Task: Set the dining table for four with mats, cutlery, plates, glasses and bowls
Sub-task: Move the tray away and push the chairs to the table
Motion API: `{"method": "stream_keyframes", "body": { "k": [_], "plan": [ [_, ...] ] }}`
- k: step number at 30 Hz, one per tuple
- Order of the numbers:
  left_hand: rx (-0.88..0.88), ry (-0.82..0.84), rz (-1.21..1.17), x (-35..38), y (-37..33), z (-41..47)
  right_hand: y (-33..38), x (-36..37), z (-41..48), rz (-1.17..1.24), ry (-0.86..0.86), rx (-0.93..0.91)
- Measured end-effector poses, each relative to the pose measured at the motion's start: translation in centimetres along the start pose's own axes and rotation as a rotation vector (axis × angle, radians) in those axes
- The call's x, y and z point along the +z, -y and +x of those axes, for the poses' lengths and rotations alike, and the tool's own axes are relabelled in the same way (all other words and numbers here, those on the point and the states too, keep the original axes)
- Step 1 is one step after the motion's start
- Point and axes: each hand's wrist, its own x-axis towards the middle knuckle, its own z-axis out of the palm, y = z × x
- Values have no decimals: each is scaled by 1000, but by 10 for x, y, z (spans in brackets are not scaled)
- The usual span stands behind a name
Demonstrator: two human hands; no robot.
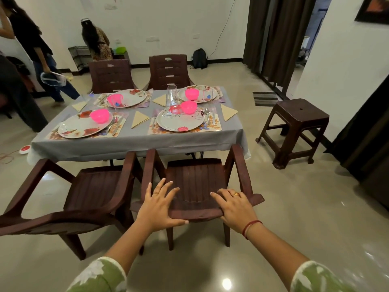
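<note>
1. The left hand (159,206) lies wide open on the brown chair (195,178) straight ahead. Its fingers spread straight down the front of the backrest, and its thumb stretches along the near edge of the top rail (197,214).
2. The right hand (233,207) rests on the same rail at 3 o'clock from the left hand, fingers nearly flat. Its thumb is hidden beneath, so I cannot tell whether it grips.
3. At 12 o'clock beyond the chair stands the table (134,144) under a grey cloth. It has four mats (212,127), each bearing a plate (179,123) with a pink bowl (188,106) on it.
4. Cutlery (207,114) lies beside the plates, and a glass (172,93) stands between the two far plates.
5. A second chair (94,192) stands just beside the first at 9 o'clock.
</note>
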Motion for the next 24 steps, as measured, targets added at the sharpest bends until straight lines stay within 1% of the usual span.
{"method": "stream_keyframes", "body": {
  "k": [6,9,10,12,14,17,21,24],
  "plan": [
    [16,-22,-14,2,2,0,-2,-4,-3,58,-6,-32],
    [-41,-127,-148,-2,-8,-3,-9,-16,-12,186,-8,-66],
    [-68,-170,-194,-4,-15,-4,-13,-19,-16,264,-40,-40],
    [-111,-253,-264,-10,-34,-3,-29,-24,-24,404,-120,87],
    [-154,-307,-336,-18,-60,5,-51,-28,-29,450,-198,208],
    [-167,-362,-380,-26,-107,32,-96,-36,-35,456,-225,304],
    [-119,-412,-374,-26,-177,88,-167,-38,-45,448,-226,325],
    [-116,-436,-409,-23,-234,138,-232,-39,-53,463,-251,315]
  ]
}}
